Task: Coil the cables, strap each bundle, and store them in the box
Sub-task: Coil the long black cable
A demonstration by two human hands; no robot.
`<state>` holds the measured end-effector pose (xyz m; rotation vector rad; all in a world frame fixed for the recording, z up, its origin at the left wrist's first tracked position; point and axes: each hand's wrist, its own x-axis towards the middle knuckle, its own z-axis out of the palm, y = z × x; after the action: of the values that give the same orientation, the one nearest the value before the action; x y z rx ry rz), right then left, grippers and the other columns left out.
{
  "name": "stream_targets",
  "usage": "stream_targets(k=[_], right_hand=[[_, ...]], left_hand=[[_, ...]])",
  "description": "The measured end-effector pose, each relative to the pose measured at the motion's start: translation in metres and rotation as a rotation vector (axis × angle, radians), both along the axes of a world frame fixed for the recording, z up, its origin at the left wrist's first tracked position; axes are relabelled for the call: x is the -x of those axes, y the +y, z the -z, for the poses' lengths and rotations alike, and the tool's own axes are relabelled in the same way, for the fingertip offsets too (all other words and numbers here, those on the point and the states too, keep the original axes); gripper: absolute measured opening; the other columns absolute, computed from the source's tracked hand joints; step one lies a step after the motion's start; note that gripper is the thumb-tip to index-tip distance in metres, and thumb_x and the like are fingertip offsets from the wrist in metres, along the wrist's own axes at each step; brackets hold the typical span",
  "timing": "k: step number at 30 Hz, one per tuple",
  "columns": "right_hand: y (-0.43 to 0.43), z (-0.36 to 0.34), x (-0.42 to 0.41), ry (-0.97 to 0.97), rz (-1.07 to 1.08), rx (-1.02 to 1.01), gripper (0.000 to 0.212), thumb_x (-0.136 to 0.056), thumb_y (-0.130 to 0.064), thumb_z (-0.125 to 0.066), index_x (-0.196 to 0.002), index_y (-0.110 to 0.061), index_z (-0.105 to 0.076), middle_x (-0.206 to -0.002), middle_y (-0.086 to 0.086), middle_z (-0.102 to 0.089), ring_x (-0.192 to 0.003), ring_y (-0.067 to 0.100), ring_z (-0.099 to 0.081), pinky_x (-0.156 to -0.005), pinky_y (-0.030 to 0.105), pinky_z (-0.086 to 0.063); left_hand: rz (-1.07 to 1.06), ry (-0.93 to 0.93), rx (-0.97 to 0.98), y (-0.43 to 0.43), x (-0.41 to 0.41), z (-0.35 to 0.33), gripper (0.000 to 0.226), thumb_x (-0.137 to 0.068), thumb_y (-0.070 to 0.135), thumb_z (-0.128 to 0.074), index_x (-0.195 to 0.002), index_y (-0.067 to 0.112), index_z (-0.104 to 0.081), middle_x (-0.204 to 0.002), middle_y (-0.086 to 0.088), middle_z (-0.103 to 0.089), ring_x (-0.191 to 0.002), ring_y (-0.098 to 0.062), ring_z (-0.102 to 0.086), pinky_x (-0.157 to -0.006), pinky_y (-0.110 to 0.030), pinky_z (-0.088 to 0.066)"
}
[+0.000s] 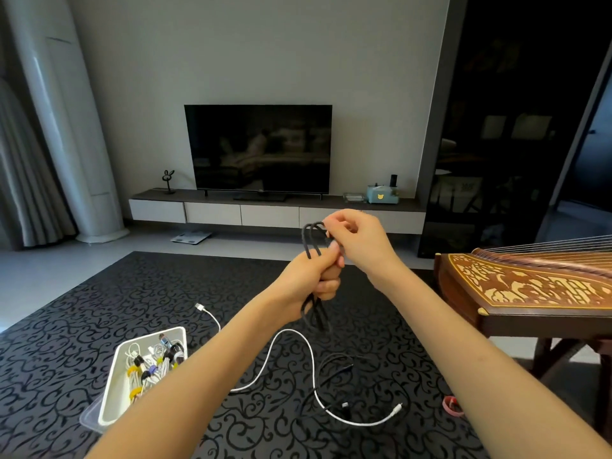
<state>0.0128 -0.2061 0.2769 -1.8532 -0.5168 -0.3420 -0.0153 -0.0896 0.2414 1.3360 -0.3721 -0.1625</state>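
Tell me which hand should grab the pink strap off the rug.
The right hand: the strap lies beside the right forearm, while the left hand grips the middle of the coiled black cable.

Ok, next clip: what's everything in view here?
held cable: one, black, looped between both hands
white cable: one, white, snaking across rug
loose black cable: one, black, on rug crossing white cable
box: one, white, rug, lower left
bundles: several, mostly white, strapped, inside box
strap: one, pink, rug, right
rug: one, black patterned, floor
television: one, black, far wall
zither: one, brown, right
left hand: grips held cable
right hand: pinches its top loops
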Motion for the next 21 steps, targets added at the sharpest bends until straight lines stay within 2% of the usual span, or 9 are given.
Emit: stream_targets(k=[3, 5, 7, 9, 12, 15, 17, 18, 21], right_hand=[[0.005, 0.028, 0.012, 0.332, -0.166, -0.257, 0.038, -0.103, -0.037, -0.031, -0.105, -0.022, -0.066, -0.091, 0.002, -0.069, -0.087, 0.014, -0.068, -0.085, 0.032, -0.052], [0.005, 0.052, 0.02, 0.513, -0.284, -0.263, 0.053, -0.102, -0.045, -0.017, -0.104, -0.025, -0.066, -0.091, 0.001, -0.073, -0.09, 0.012, -0.069, -0.09, 0.034, -0.046], [0.007, 0.072, 0.024, 0.604, -0.398, -0.208, 0.066, -0.101, -0.049, -0.011, -0.099, -0.015, -0.067, -0.081, 0.008, -0.071, -0.084, 0.017, -0.068, -0.089, 0.033, -0.045], [0.004, 0.088, 0.024, 0.597, -0.42, -0.146, 0.065, -0.101, -0.048, -0.018, -0.092, -0.006, -0.067, -0.068, 0.006, -0.064, -0.07, 0.017, -0.063, -0.081, 0.029, -0.048], [-0.011, 0.114, 0.016, 0.422, -0.338, 0.04, 0.038, -0.098, -0.031, -0.046, -0.085, -0.002, -0.066, -0.056, -0.003, -0.056, -0.056, 0.009, -0.051, -0.065, 0.024, -0.041], [-0.03, 0.141, 0.01, 0.344, -0.224, 0.242, 0.026, -0.098, -0.02, -0.05, -0.079, -0.01, -0.065, -0.055, -0.002, -0.052, -0.051, 0.007, -0.045, -0.056, 0.022, -0.036], [-0.038, 0.15, 0.006, 0.333, -0.127, 0.255, 0.026, -0.098, -0.016, -0.049, -0.079, -0.011, -0.066, -0.054, -0.004, -0.052, -0.05, 0.005, -0.045, -0.058, 0.023, -0.038], [-0.04, 0.148, 0.006, 0.314, -0.08, 0.228, 0.026, -0.098, -0.014, -0.049, -0.079, -0.012, -0.067, -0.054, -0.004, -0.051, -0.052, 0.006, -0.046, -0.059, 0.022, -0.038], [-0.033, 0.118, 0.006, 0.197, -0.021, 0.117, 0.025, -0.098, -0.014, -0.049, -0.082, -0.018, -0.067, -0.057, -0.004, -0.05, -0.056, 0.008, -0.047, -0.058, 0.018, -0.04]], left_hand=[[-0.084, 0.014, 0.256, -0.005, -0.007, -0.011, 0.039, -0.103, 0.031, -0.029, -0.074, 0.013, -0.046, -0.043, 0.009, -0.025, -0.034, -0.002, -0.021, -0.035, -0.014, -0.02], [-0.155, -0.011, 0.362, -0.002, -0.015, -0.024, 0.039, -0.103, 0.034, -0.028, -0.075, 0.014, -0.045, -0.044, 0.009, -0.029, -0.033, -0.003, -0.024, -0.034, -0.014, -0.021], [-0.232, -0.066, 0.338, 0.004, -0.021, -0.033, 0.039, -0.103, 0.036, -0.026, -0.079, 0.013, -0.044, -0.046, 0.009, -0.033, -0.034, -0.004, -0.027, -0.034, -0.015, -0.025], [-0.285, -0.112, 0.249, 0.012, -0.023, -0.037, 0.037, -0.103, 0.037, -0.025, -0.083, 0.013, -0.045, -0.047, 0.009, -0.035, -0.034, -0.005, -0.029, -0.035, -0.016, -0.025], [-0.455, -0.245, 0.143, 0.027, -0.022, -0.042, 0.033, -0.103, 0.032, -0.03, -0.083, 0.013, -0.047, -0.049, 0.008, -0.035, -0.035, -0.005, -0.029, -0.036, -0.018, -0.025], [-0.942, -0.647, -0.216, 0.056, -0.022, -0.048, 0.028, -0.103, 0.024, -0.036, -0.088, 0.007, -0.052, -0.058, 0.009, -0.04, -0.044, 0.0, -0.039, -0.047, -0.02, -0.03], [-1.145, -0.82, -0.479, 0.076, -0.023, -0.052, 0.026, -0.102, 0.023, -0.04, -0.092, 0.002, -0.052, -0.059, 0.008, -0.042, -0.048, -0.004, -0.041, -0.05, -0.024, -0.029], [-1.186, -0.816, -0.619, 0.083, -0.023, -0.053, 0.028, -0.1, 0.026, -0.043, -0.093, 0.001, -0.051, -0.06, 0.006, -0.044, -0.05, -0.007, -0.041, -0.051, -0.027, -0.028], [-1.2, -0.604, -1.136, 0.087, -0.023, -0.047, 0.04, -0.094, 0.046, -0.05, -0.101, 0.006, -0.049, -0.077, -0.001, -0.054, -0.068, -0.021, -0.049, -0.059, -0.03, -0.03]])
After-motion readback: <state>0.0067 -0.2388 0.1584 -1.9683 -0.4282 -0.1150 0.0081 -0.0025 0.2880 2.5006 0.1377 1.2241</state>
